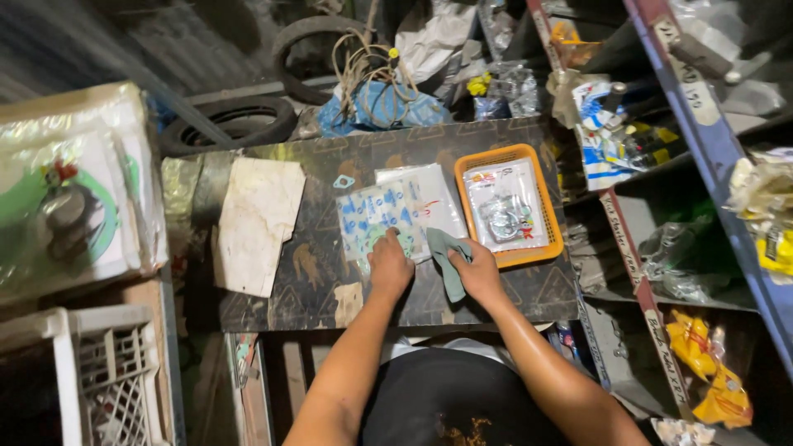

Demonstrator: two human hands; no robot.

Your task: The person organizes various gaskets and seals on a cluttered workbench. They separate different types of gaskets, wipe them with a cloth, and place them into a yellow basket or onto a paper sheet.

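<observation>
My left hand [389,266] presses down on a clear plastic packet of small blue-green gaskets [376,216] lying on the dark worktable [314,264]. My right hand [475,268] grips a grey-green cloth [447,261] just right of that packet. An orange plastic tray [549,227] stands beyond the right hand and holds another clear packet of parts [505,206]. A single loose gasket [344,182] lies on the table further back.
A stained sheet of white card [256,221] lies on the table's left side. Tyres [231,122] and tangled rope [363,66] sit behind the table. Metal shelving [702,124] with bagged parts runs along the right. A white crate [99,372] stands at lower left.
</observation>
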